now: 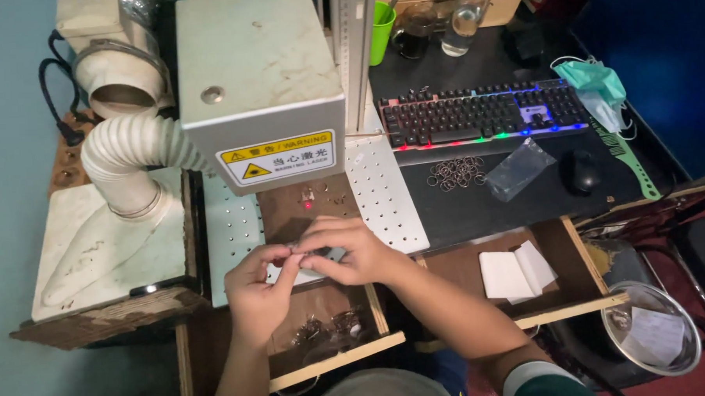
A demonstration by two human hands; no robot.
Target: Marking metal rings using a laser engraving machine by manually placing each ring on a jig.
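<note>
My left hand [258,291] and my right hand [346,249] meet over the perforated metal work plate [384,197], below the grey machine head [258,76]. Both pinch a small metal piece [298,253] between their fingertips; its shape is too small to tell. A red light spot [307,206] shows on the brown board [287,216] just beyond my fingers. Below my hands an open wooden drawer [342,354] holds several small metal pieces [330,330].
A white ribbed hose [128,147] runs at the left. A backlit keyboard [482,115], loose metal rings [455,172], a clear plastic bag [518,169] and a black mouse [582,172] lie on the right. A second drawer holds white paper [515,272]. A steel bowl [652,328] sits lower right.
</note>
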